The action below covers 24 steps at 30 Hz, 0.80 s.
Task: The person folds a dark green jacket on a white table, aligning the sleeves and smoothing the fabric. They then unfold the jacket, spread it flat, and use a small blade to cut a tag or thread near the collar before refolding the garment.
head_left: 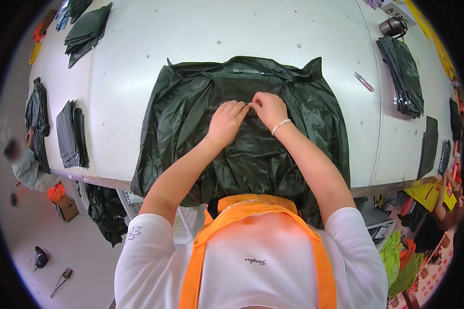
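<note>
A shiny dark green rain jacket (172, 121) lies spread and wrinkled on the white table in front of me, its near part hanging over the edge against my body. At its middle, my left hand (227, 123) is closed, fingertips pinching the fabric. Touching or nearly touching it, my right hand (269, 109) is also closed in a pinch on the cloth. The exact bit of fabric between the fingertips is too small to make out. A light band circles my right wrist.
Thread snips (364, 81) lie right of the jacket on the white table (191, 31). Folded dark green stacks sit at the right (403, 77), far left (87, 33) and left (71, 135). A metal flask (393, 27) stands far right. Other people are at both sides.
</note>
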Motion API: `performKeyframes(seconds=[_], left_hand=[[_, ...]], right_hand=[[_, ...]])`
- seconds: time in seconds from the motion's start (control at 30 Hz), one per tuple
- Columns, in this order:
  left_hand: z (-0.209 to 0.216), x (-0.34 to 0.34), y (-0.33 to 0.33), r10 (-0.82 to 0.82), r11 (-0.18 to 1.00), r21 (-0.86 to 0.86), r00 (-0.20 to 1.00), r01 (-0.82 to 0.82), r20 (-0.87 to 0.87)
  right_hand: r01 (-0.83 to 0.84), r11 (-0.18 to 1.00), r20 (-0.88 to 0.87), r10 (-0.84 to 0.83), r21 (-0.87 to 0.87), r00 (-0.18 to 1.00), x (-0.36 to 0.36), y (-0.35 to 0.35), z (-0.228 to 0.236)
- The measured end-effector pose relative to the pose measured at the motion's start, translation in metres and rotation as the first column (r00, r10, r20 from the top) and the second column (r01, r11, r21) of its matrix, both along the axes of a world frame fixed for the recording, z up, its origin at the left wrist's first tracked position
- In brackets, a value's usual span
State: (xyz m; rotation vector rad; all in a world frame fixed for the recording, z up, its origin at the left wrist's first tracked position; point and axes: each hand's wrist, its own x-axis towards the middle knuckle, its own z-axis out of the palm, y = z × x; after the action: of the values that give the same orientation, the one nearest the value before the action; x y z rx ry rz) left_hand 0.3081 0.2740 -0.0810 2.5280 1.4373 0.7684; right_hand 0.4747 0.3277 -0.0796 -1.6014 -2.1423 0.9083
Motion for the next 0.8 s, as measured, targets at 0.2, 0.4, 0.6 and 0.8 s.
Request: performKeyframes(seconds=[0.2,0.4,0.6,0.8], left_hand=[[-0.006,-0.026,0.046,0.125,0.857,-0.507,0.917,0.092,0.378],[0.011,-0.003,0.052,0.077,0.996,-0.05,0.996,-0.075,0.053],[0.003,-0.01,0.069,0.156,0.961,-0.243,0.985,-0.132,0.08],[0.005,-0.004,0.069,0.154,0.964,-0.231,0.985,-0.131,0.082]], right_hand=[[-0.068,0.884,0.017,0.068,0.462,0.998,0.0,-0.017,0.005],[0.031,0.999,0.075,-0.033,0.029,0.997,-0.005,0.035,0.007],[0.061,0.938,0.099,-0.1,0.341,0.99,-0.002,0.008,0.014],[0.029,0.985,0.204,-0.064,0.168,0.977,-0.006,0.024,0.007]])
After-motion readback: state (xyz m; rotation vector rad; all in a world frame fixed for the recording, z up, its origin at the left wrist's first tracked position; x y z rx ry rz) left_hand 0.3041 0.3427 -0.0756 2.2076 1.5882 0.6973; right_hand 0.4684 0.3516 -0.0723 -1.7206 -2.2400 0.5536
